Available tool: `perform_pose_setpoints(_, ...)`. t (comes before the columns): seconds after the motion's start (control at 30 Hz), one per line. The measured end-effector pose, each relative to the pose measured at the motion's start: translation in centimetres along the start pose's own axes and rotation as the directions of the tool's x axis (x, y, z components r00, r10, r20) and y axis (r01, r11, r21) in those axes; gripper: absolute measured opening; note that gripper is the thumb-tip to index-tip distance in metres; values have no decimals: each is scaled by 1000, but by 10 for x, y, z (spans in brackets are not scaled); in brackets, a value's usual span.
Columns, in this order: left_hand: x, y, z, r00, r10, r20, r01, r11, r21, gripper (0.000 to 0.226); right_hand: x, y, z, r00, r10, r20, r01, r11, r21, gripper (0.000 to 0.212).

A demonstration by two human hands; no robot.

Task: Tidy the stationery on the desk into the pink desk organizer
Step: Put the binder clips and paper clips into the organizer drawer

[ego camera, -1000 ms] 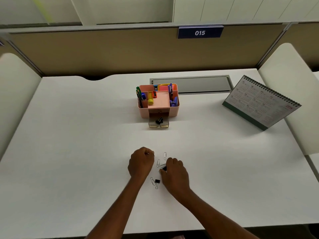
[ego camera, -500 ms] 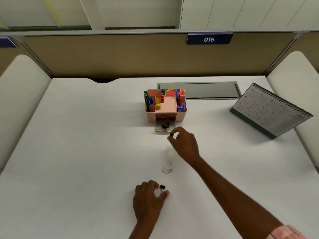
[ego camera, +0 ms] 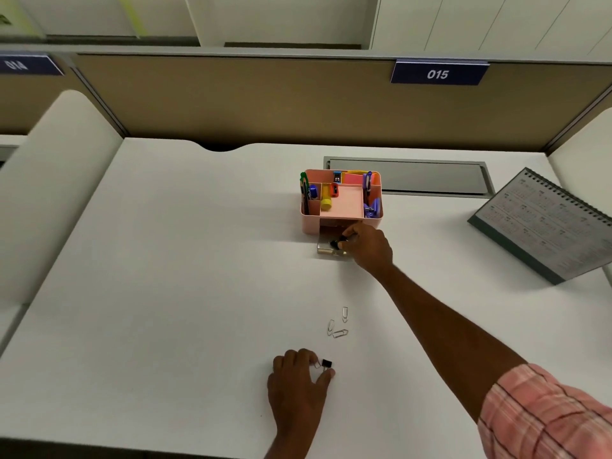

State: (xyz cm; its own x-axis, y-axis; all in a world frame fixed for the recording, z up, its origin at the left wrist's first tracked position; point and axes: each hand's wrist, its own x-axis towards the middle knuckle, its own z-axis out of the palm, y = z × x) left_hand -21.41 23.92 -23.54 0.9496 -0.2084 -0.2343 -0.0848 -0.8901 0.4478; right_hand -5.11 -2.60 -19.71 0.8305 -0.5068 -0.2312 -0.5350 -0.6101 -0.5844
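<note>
Bright, diffuse light leaves soft shadows on the white desk point(ego camera: 165, 293); edges bow, detail slightly soft.

1. One view only: a wide-angle camera worn on the head, set above the near edge of the desk point(ego camera: 165, 293), facing forward and down
2. Near field: left hand point(ego camera: 298, 382); middle distance: right hand point(ego camera: 371, 250) at the pink desk organizer point(ego camera: 309, 223)
3. Far field: the partition point(ego camera: 265, 104), its edges bowed by the lens

Your desk point(ego camera: 182, 293) is smooth, matt white; the organizer point(ego camera: 309, 226) looks like pink plastic, the paper clips point(ego camera: 344, 314) bare metal wire.
</note>
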Motion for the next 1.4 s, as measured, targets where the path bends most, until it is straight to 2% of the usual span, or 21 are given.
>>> perform_pose_setpoints(0.33, 1, -5, 0, 999, 35, -1, -35, 999, -13, 30, 7, -3, 1, 999, 39, 15, -38, 997, -63, 28)
perform_pose_setpoints(0.67, -5, 0, 4, 994, 97, -40, -98, 995, -18, 32, -39, 16, 5, 992, 9, -124, -11, 1000, -21, 31)
perform_pose_setpoints(0.93, -3, 4, 10, 994, 76, -72, -80, 996, -42, 29, -106, 66, 17, 996, 91, 22, -91, 996, 9, 17)
perform_pose_setpoints(1.13, 2, 9, 10, 997, 32, -74, -35, 998, -48, 31, -133, 96, 26, 971, 169, 170, -157, 984, -80, 34)
perform_pose_setpoints(1.4, 5, 12, 12, 996, -20, -81, 16, 999, -45, 31, -132, 96, 25, 971, 145, 190, -129, 987, -93, 35)
